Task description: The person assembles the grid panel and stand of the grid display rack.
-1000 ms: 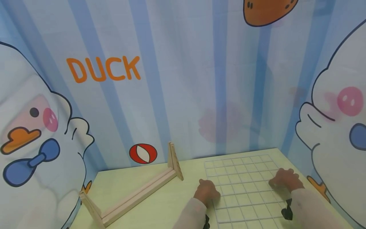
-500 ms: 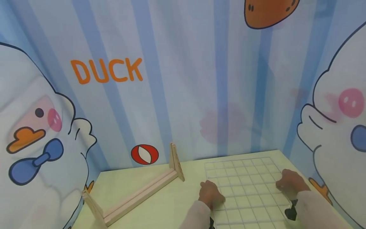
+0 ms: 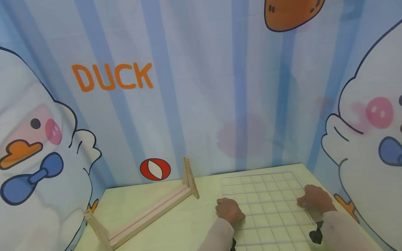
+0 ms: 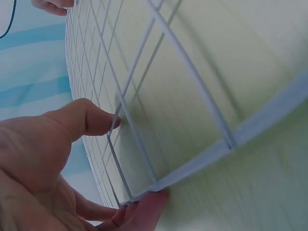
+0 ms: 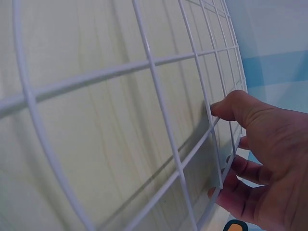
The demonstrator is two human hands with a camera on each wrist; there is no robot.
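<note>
A white wire grid panel (image 3: 267, 202) lies along the right part of the pale table, close over its surface. My left hand (image 3: 229, 210) holds the panel's left edge; in the left wrist view my thumb (image 4: 98, 119) lies over the wires and fingertips (image 4: 153, 204) curl under the border wire. On the opposite edge, my right hand (image 3: 316, 198) grips in a similar way, with its thumb (image 5: 228, 106) on the wires and fingertips (image 5: 221, 195) around the outer wire. The panel's near end runs out of the head view.
Left of the panel stands a wooden frame (image 3: 150, 217), a long crossbar between two upright end pieces. A printed fabric backdrop (image 3: 201, 87) with ducks rises behind the table (image 3: 204, 226) and at both sides.
My right hand has shifted slightly outward to the panel's right edge. My left hand has moved a little at the left edge. The wooden frame stays where it was.
</note>
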